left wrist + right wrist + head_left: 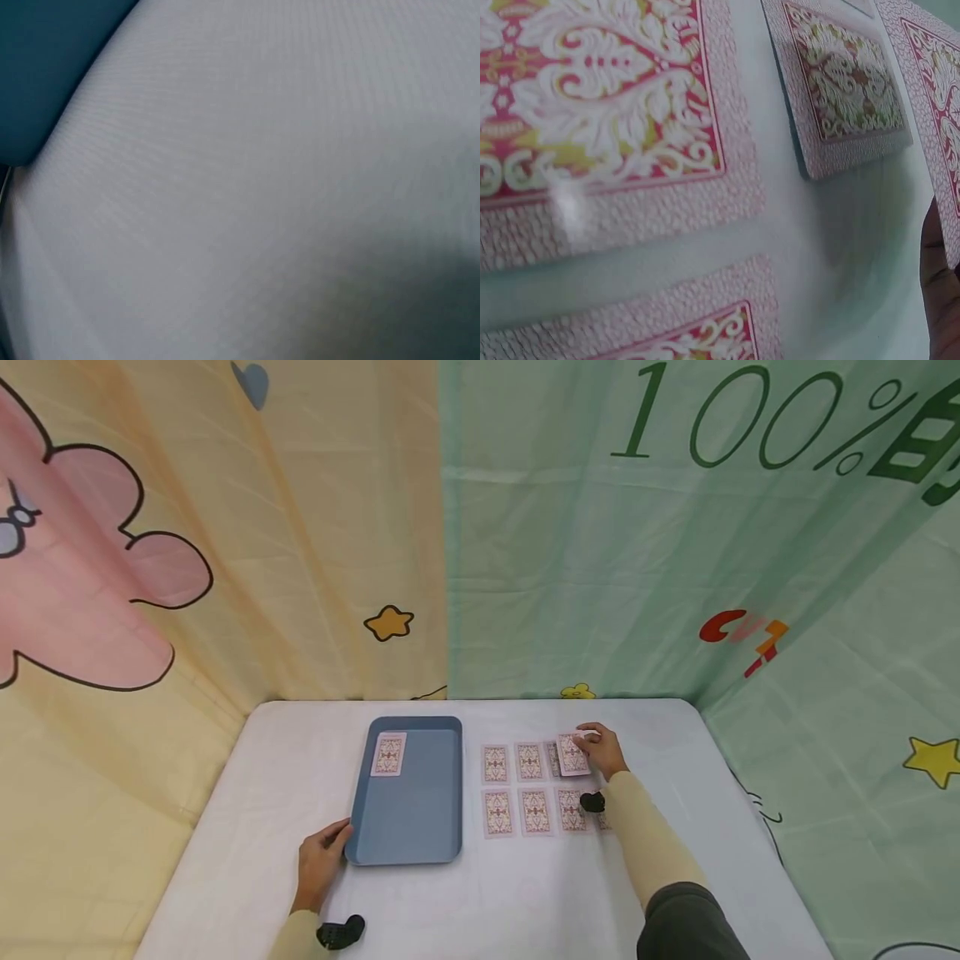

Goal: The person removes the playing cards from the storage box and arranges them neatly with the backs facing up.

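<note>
My right hand (603, 750) pinches a playing card (572, 755) by its right side, patterned red-and-white back showing. This card is lifted and partly covers another card (553, 760) in the far row. In the right wrist view the held card (939, 82) stands tilted at the right edge, with a finger (936, 292) against it. At the near left corner of a blue-grey tray (405, 827), my left hand (321, 862) grips the rim. One card (388, 755) lies back up in the tray's far left part. The left wrist view shows only the tray's corner (45, 82).
Several more cards lie back up in two rows right of the tray, such as one in the far row (495, 764) and one in the near row (498, 813). My right forearm hides part of the near row's right end. A white cloth (480, 910) covers the table; printed curtains surround it.
</note>
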A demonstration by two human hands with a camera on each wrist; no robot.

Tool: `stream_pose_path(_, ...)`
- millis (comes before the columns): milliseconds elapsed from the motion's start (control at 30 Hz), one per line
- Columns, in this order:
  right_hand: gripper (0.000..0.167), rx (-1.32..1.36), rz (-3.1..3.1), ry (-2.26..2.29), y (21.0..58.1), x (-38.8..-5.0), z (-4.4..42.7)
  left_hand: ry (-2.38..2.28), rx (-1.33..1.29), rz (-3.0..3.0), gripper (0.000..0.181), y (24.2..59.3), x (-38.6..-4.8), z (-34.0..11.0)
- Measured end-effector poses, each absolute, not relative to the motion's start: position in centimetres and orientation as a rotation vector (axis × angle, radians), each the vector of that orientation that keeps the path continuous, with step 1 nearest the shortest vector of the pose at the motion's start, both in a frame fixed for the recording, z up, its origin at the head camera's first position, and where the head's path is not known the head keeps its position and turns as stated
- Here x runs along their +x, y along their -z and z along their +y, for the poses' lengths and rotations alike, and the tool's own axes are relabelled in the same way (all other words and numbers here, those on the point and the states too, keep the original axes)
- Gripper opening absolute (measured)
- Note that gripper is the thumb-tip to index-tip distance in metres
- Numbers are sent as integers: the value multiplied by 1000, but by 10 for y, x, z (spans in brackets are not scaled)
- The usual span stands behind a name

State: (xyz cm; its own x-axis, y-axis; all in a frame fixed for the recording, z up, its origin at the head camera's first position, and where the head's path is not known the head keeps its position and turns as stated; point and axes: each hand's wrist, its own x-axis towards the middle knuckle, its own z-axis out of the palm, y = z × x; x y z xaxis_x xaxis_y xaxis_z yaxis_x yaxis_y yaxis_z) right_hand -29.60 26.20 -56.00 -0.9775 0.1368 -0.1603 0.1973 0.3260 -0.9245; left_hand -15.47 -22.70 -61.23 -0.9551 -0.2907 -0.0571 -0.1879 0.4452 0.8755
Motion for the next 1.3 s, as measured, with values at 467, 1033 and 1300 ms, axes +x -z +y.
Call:
stream_pose_path(467, 33, 587, 2621, 1634, 579, -296, 297, 1565, 440, -2586, 30, 610, -155, -228)
stream_pose_path(1033, 37, 528, 2769, 1392, 585, -298, 299, 1584, 443, -2574, 29, 611, -155, -226)
stream_pose_path(1300, 42, 552, 2794, 1330, 583, -295, 298, 1568, 452, -2575, 29, 611, -154, -227)
